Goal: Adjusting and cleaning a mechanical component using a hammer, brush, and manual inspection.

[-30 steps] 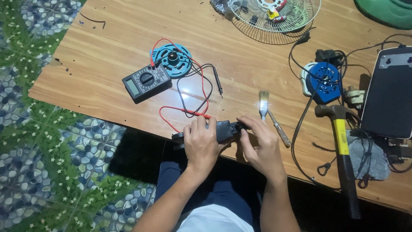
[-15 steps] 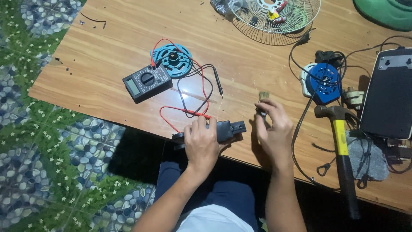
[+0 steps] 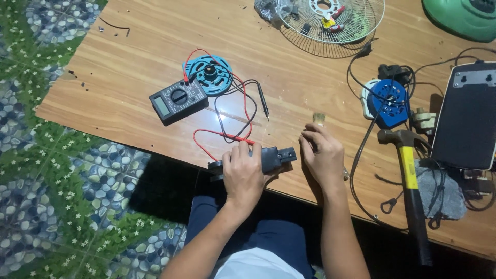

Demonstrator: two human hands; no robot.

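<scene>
Down at the near edge of the wooden table [image 3: 129, 88], the left hand [image 3: 243, 173] lies over a black motor-like part [image 3: 274, 157], fingers curled around its body and holding it against the tabletop; the part's squared end sticks out toward three o'clock. Just beside it at three o'clock, the right hand [image 3: 323, 155] has its fingers drawn narrow around the handle of a small brush [image 3: 319, 119], whose pale bristles show above the fingertips at twelve o'clock.

From the black part, a grey multimeter [image 3: 178, 99] lies at about ten o'clock, with red and black test leads [image 3: 243, 111] looping between it and the hands. A round blue plastic piece [image 3: 211, 75] touches the meter's far corner. At three o'clock of the right hand rests a hammer [image 3: 408, 181] with a yellow and black handle, and beyond that at two o'clock a blue and white round part [image 3: 387, 98]. A wire fan guard [image 3: 336, 20] sits at one o'clock, at the table's far side.
</scene>
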